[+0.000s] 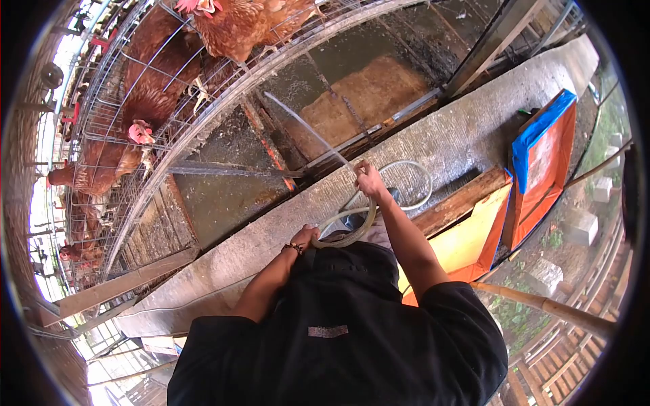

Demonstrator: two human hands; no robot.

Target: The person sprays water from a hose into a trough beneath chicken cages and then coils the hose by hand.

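Observation:
My right hand (367, 179) is closed around the end of a pale clear hose (431, 183), and a stream of water (305, 124) shoots from it up and left over the wet ground below the cages. The hose loops beside and beneath this hand. Lower and to the left, my left hand (308, 236), with a beaded bracelet at the wrist, is closed on another part of the hose near my body. The water lands near a brown patch (372, 95) amid dark, murky liquid.
Brown hens (162, 64) stand in wire cages (101, 122) at the upper left. A concrete walkway (237, 260) runs diagonally beneath me. Orange and blue trays (542, 162) lean at the right, near a wooden board (460, 201). A wooden post (497, 51) rises at the upper right.

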